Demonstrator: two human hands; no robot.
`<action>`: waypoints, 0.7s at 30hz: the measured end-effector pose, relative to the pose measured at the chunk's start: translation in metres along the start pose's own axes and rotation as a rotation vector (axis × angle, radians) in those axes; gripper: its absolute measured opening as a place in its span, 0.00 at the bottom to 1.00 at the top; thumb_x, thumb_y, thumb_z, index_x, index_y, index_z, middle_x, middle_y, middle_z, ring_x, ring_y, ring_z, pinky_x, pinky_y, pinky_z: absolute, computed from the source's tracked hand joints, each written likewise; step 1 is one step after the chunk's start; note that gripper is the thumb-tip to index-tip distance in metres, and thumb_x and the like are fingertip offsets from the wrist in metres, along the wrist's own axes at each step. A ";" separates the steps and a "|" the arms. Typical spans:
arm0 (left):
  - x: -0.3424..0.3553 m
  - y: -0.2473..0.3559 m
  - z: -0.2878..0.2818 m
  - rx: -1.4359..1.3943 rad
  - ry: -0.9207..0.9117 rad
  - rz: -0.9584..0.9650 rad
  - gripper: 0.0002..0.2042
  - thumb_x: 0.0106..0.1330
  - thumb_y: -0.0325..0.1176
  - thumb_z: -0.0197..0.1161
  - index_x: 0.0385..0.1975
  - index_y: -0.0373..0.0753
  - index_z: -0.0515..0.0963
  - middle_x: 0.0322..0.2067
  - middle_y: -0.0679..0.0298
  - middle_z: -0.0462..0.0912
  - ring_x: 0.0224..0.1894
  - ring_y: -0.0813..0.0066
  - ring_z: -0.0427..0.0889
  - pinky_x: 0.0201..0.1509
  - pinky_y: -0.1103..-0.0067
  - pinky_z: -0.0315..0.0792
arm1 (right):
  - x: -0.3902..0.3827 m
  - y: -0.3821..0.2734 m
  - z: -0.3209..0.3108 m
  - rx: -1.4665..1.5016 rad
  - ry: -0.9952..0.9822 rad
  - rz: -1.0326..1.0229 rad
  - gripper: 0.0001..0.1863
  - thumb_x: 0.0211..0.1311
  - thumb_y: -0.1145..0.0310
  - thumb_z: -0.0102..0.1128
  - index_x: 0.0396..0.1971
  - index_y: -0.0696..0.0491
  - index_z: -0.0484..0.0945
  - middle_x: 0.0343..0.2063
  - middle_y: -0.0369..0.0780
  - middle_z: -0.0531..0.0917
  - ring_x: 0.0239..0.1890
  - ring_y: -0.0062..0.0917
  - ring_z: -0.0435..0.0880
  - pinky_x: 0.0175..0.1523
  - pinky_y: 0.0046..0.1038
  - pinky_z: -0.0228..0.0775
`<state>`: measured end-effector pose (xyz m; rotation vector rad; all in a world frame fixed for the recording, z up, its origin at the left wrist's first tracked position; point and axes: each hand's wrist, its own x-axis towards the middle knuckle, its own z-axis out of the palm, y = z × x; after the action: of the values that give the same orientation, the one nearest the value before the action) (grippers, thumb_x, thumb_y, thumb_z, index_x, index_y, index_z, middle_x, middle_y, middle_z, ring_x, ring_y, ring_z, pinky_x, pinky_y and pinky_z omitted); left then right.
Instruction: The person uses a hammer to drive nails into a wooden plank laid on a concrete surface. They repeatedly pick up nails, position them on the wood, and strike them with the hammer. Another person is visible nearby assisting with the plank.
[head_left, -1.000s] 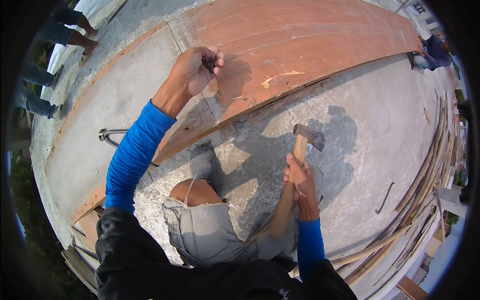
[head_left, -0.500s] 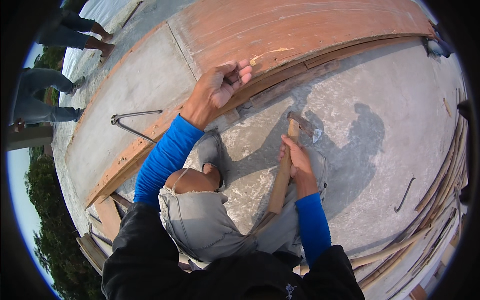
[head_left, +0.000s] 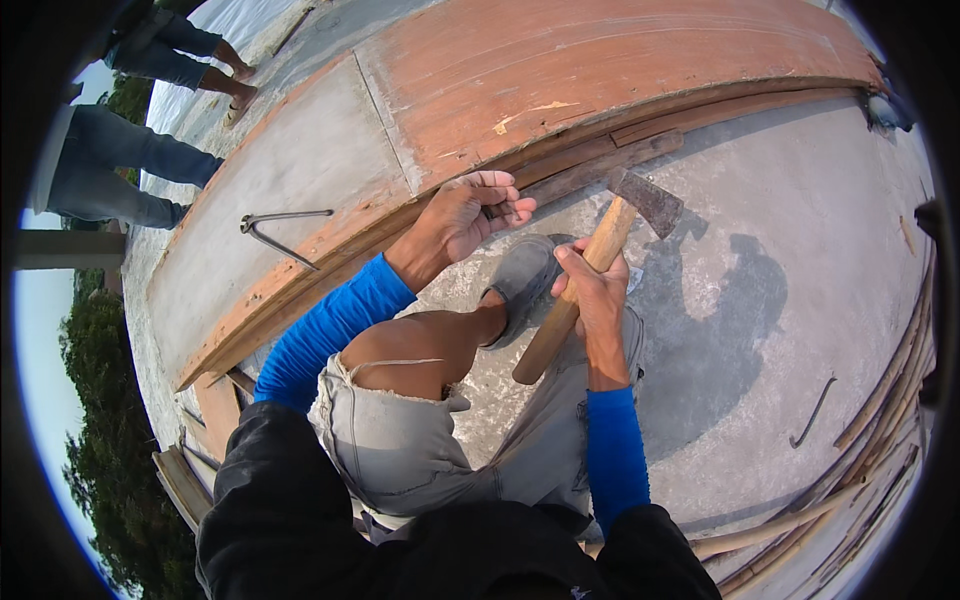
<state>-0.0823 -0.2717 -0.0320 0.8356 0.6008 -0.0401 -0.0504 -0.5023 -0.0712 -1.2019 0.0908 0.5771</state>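
Note:
My right hand (head_left: 598, 290) is closed round the wooden handle of a hatchet (head_left: 650, 203), whose dark metal head points up and to the right over the concrete floor. My left hand (head_left: 468, 215) is held palm up beside the edge of a long plywood panel (head_left: 600, 60), its fingers curled together. Something small and dark shows between thumb and fingers, too small to name. To the left of that hand, a pair of metal pincers (head_left: 262, 226) lies with its handles spread on the grey part of the panel.
A bent metal rod (head_left: 815, 412) lies on the concrete floor (head_left: 730, 300) at the right. Beyond it runs a pile of long wooden poles (head_left: 885, 400). A loose timber strip (head_left: 605, 168) borders the panel. Two people (head_left: 110, 165) stand at the far left.
The hatchet has risen and swung toward the panel in my right hand, its handle end now visible. My left hand has come lower, and my left foot has shifted forward and right.

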 end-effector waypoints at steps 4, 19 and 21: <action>0.027 -0.033 0.002 -0.205 -0.066 0.025 0.07 0.81 0.21 0.50 0.49 0.33 0.75 0.44 0.54 0.84 0.58 0.54 0.86 0.63 0.61 0.85 | 0.022 -0.020 0.028 -0.043 -0.052 -0.094 0.16 0.62 0.74 0.76 0.43 0.58 0.76 0.38 0.44 0.88 0.20 0.19 0.81 0.24 0.23 0.74; 0.051 -0.034 0.019 -0.430 -0.024 0.237 0.06 0.81 0.23 0.52 0.50 0.31 0.74 0.51 0.49 0.85 0.55 0.55 0.87 0.62 0.59 0.85 | 0.058 -0.037 0.064 -0.178 0.036 -0.192 0.17 0.60 0.76 0.78 0.42 0.59 0.77 0.36 0.43 0.88 0.24 0.18 0.83 0.28 0.22 0.78; 0.049 -0.031 0.021 -0.408 0.001 0.203 0.06 0.81 0.23 0.52 0.50 0.31 0.75 0.51 0.48 0.85 0.57 0.54 0.86 0.62 0.62 0.85 | 0.061 -0.042 0.068 -0.173 0.028 -0.191 0.16 0.60 0.76 0.77 0.42 0.59 0.77 0.35 0.42 0.88 0.24 0.19 0.83 0.28 0.22 0.78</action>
<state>-0.0400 -0.2978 -0.0677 0.4957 0.4996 0.2601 0.0057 -0.4285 -0.0323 -1.3700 -0.0512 0.4060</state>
